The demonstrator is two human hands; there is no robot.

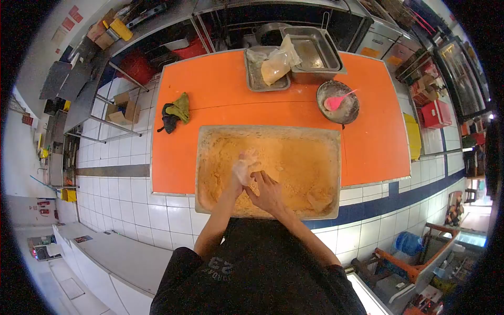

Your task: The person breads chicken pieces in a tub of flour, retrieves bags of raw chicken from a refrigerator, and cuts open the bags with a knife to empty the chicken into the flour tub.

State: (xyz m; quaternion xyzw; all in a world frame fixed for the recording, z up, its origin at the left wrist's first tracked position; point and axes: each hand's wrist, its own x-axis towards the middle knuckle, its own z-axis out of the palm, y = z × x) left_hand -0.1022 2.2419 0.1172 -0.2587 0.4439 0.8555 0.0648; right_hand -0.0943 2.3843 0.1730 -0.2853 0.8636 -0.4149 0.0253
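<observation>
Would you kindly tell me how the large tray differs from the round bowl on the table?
The large tray is rectangular, while the round bowl is circular. The large tray is also much bigger than the round bowl. The large tray holds orange-yellow powder, with the left hand and right hand over it; the round bowl holds a pink utensil. Both are open-topped and sit on the orange table.
</observation>
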